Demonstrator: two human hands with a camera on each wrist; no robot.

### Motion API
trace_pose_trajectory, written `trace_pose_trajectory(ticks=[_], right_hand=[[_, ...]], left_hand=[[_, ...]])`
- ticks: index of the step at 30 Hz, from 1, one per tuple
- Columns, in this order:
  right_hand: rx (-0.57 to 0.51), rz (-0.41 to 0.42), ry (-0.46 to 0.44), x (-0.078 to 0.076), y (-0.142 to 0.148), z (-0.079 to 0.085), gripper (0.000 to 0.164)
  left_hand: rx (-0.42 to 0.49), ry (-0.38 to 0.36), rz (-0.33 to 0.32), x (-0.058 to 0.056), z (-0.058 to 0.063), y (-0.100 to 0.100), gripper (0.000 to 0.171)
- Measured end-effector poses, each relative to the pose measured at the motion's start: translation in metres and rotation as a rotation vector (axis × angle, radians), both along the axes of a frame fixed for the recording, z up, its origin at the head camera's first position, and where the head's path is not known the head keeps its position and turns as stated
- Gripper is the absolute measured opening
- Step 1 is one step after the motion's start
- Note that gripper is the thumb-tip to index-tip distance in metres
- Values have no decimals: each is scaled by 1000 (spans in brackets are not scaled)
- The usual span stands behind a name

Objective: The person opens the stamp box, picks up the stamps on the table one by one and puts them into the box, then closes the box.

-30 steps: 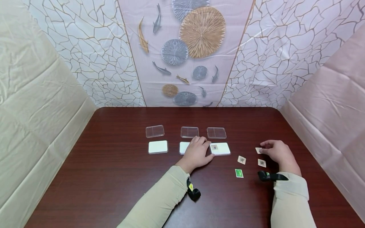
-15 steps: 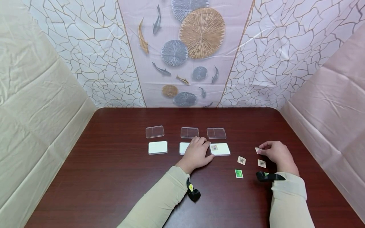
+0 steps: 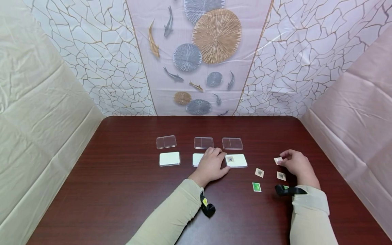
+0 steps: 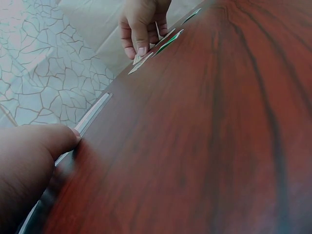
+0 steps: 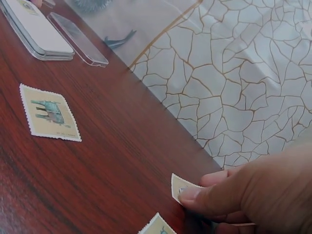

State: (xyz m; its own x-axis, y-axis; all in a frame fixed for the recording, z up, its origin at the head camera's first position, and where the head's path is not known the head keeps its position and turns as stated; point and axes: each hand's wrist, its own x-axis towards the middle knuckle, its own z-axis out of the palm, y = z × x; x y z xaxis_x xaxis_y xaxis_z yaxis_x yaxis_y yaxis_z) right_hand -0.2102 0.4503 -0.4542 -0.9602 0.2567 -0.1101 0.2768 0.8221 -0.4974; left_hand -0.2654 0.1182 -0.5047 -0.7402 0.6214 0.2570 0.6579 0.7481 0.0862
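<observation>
My right hand [image 3: 297,165] pinches a small perforated postage stamp [image 5: 178,189] between thumb and fingers, close above the table or touching it; I cannot tell which. My left hand [image 3: 210,165] holds the left end of a flat clear case with white backing [image 3: 240,161], its thumb at the near edge. A stamp [image 3: 230,159] lies at that case's left end. The same hand partly covers a middle white-backed case [image 3: 197,159]. Nearest the right hand, an elephant-pattern stamp [image 3: 281,176] lies on the table; another stamp [image 5: 50,113] is farther left.
Three clear lids [image 3: 232,143] lie in a row behind the cases on the dark wood table [image 3: 122,190]. A third white-backed case [image 3: 169,159] is at the left. One green stamp [image 3: 257,187] lies toward the front, and another [image 3: 286,187] is mostly behind the right wrist's strap.
My right hand has shifted slightly left, and the stamp in its fingers has tilted and turned a little. The left hand stays in place.
</observation>
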Motion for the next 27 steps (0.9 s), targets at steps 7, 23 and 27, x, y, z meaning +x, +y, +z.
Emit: trace_pose_trajectory(ticks=[7,23,27], right_hand=[[-15,10,34,0,3,-2,22],[-123,72,99,-4,-5,0,19],[-180,82,88,-7,-14,0,19]], left_hand=[[-7,-12,8,0,1,1,57],[-10,-33,13,0,0,1,58],[-8,-27,13,-1,0,1,58]])
